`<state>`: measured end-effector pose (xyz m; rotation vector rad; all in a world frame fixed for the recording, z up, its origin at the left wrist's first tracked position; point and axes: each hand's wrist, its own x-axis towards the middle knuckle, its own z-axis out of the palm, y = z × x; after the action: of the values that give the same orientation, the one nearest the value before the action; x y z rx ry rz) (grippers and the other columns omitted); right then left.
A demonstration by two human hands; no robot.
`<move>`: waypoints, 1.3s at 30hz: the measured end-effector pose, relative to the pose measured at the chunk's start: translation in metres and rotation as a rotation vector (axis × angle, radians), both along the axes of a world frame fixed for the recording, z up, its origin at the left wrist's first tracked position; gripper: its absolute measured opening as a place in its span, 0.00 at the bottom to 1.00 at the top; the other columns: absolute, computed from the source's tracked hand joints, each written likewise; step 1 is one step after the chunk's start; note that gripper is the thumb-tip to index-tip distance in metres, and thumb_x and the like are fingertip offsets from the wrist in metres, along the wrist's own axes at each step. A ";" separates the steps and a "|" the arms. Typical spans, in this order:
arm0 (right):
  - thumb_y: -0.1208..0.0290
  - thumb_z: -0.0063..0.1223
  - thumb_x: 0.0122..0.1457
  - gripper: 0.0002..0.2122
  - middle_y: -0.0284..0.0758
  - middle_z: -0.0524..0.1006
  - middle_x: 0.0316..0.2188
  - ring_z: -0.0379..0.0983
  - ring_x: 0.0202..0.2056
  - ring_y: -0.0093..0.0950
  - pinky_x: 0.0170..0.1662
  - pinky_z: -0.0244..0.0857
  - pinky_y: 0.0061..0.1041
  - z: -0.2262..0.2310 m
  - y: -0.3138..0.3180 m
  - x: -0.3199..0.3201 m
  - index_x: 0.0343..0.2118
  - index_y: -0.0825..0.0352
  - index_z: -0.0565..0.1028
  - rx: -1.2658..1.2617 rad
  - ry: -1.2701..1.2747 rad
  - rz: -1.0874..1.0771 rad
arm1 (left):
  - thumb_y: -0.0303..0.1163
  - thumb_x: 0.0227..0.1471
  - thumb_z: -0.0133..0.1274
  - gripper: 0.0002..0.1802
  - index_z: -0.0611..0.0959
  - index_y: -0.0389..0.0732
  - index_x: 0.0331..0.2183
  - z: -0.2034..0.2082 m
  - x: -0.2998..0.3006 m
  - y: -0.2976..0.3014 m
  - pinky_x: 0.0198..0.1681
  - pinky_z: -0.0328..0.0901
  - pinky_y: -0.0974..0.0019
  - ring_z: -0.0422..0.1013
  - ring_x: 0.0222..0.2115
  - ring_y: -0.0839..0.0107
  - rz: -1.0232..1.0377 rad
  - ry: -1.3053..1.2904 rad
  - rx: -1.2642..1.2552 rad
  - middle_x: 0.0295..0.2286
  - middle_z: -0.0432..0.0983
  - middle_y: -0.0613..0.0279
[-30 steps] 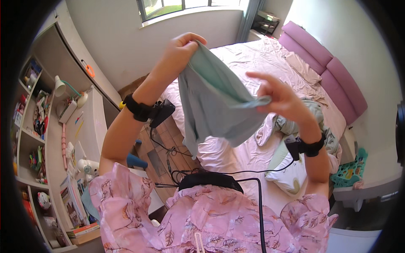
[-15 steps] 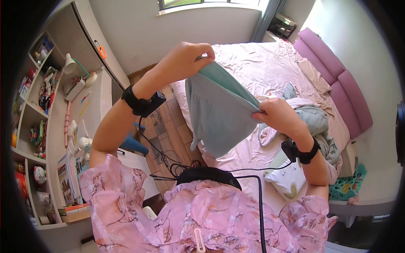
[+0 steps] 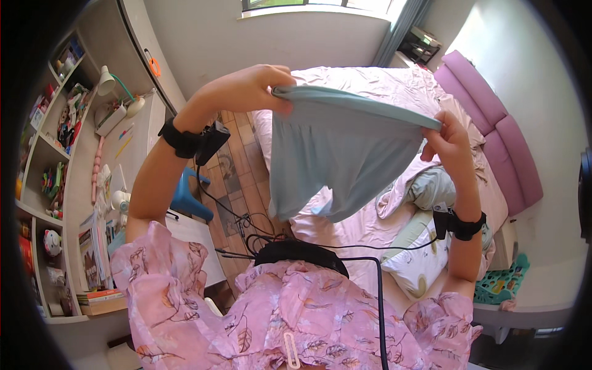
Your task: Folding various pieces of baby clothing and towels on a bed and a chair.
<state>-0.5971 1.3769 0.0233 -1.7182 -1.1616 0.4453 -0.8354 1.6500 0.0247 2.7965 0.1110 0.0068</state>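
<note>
A pair of pale blue-green shorts (image 3: pixel 345 148) hangs in the air before me, stretched between my two hands. My left hand (image 3: pixel 268 86) pinches one end of the waistband, the thumb below and the fingers above. At the other end, my right hand (image 3: pixel 448 139) grips the waistband between thumb and fingers. Both legs of the shorts dangle down, with a gap between them at the lower hem. Behind the cloth lies the bed (image 3: pixel 370 80) with its pink sheet, partly hidden by the shorts.
Crumpled bedding (image 3: pixel 431 185) and a white-green pillow (image 3: pixel 416 259) lie on the bed. Black cables (image 3: pixel 246 228) run over the wooden floor and up to my wrist devices. At the left stand a blue stool (image 3: pixel 191 194), a desk lamp (image 3: pixel 108 80) and shelves (image 3: pixel 55 148).
My hands have moved apart, the left one leftward and the right one rightward and up. The waistband is now pulled wide and the shorts hang spread out, both legs showing.
</note>
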 end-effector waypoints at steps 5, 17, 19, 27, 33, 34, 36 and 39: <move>0.72 0.48 0.54 0.07 0.30 0.69 0.18 0.64 0.12 0.16 0.15 0.58 0.12 0.008 0.002 0.002 0.32 0.67 0.65 0.126 0.296 0.022 | 0.33 0.50 0.49 0.16 0.71 0.34 0.40 -0.013 0.003 -0.015 0.41 0.62 0.73 0.65 0.38 0.78 0.076 -0.353 -1.303 0.36 0.69 0.68; 0.80 0.49 0.48 0.04 0.26 0.67 0.15 0.60 0.13 0.12 0.15 0.53 0.12 -0.035 0.036 0.050 0.28 0.69 0.71 -0.072 0.034 0.058 | 0.39 0.42 0.58 0.23 0.74 0.36 0.38 -0.052 0.040 -0.002 0.35 0.62 0.80 0.67 0.31 0.80 0.110 -0.457 -1.025 0.29 0.71 0.65; 0.83 0.45 0.50 0.05 0.27 0.68 0.16 0.60 0.12 0.12 0.14 0.53 0.12 -0.025 0.036 0.043 0.30 0.70 0.70 -0.001 0.003 0.034 | 0.38 0.42 0.58 0.21 0.74 0.37 0.37 -0.043 0.032 0.003 0.35 0.61 0.80 0.66 0.31 0.81 0.108 -0.453 -0.930 0.29 0.71 0.67; 0.75 0.42 0.54 0.09 0.26 0.70 0.26 0.64 0.26 0.12 0.28 0.59 0.12 -0.038 0.050 0.074 0.39 0.63 0.68 0.143 0.237 0.032 | 0.34 0.44 0.56 0.16 0.74 0.38 0.36 -0.044 0.036 0.014 0.33 0.62 0.79 0.67 0.29 0.82 0.077 -0.455 -1.088 0.28 0.70 0.69; 0.79 0.42 0.51 0.09 0.34 0.72 0.27 0.72 0.26 0.24 0.27 0.71 0.26 -0.099 0.110 0.097 0.36 0.70 0.68 0.004 0.659 -0.130 | 0.31 0.46 0.54 0.17 0.72 0.35 0.39 -0.101 0.099 0.023 0.29 0.66 0.74 0.69 0.26 0.79 0.581 -0.480 -1.340 0.29 0.72 0.64; 0.79 0.42 0.51 0.09 0.34 0.72 0.27 0.72 0.26 0.24 0.27 0.71 0.26 -0.094 0.117 0.087 0.36 0.70 0.68 0.007 0.658 -0.129 | 0.31 0.46 0.54 0.17 0.72 0.35 0.39 -0.102 0.105 0.014 0.29 0.66 0.74 0.69 0.26 0.79 0.579 -0.482 -1.338 0.29 0.72 0.64; 0.78 0.41 0.53 0.10 0.34 0.72 0.28 0.72 0.26 0.24 0.28 0.71 0.24 -0.080 0.122 0.058 0.38 0.70 0.66 0.191 0.705 -0.094 | 0.30 0.46 0.54 0.17 0.73 0.35 0.39 -0.094 0.110 -0.017 0.28 0.66 0.75 0.69 0.26 0.78 0.558 -0.810 -1.334 0.28 0.72 0.64; 0.75 0.43 0.54 0.11 0.34 0.72 0.29 0.71 0.28 0.22 0.29 0.69 0.21 -0.048 0.121 0.008 0.40 0.70 0.64 0.282 0.681 -0.008 | 0.29 0.46 0.53 0.16 0.73 0.34 0.38 -0.083 0.113 -0.043 0.30 0.64 0.76 0.68 0.28 0.79 0.363 -0.859 -1.040 0.28 0.71 0.65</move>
<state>-0.5891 1.4977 -0.0248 -1.1815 -0.6780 0.7504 -0.7228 1.6074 -0.0583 1.5304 0.2951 0.9225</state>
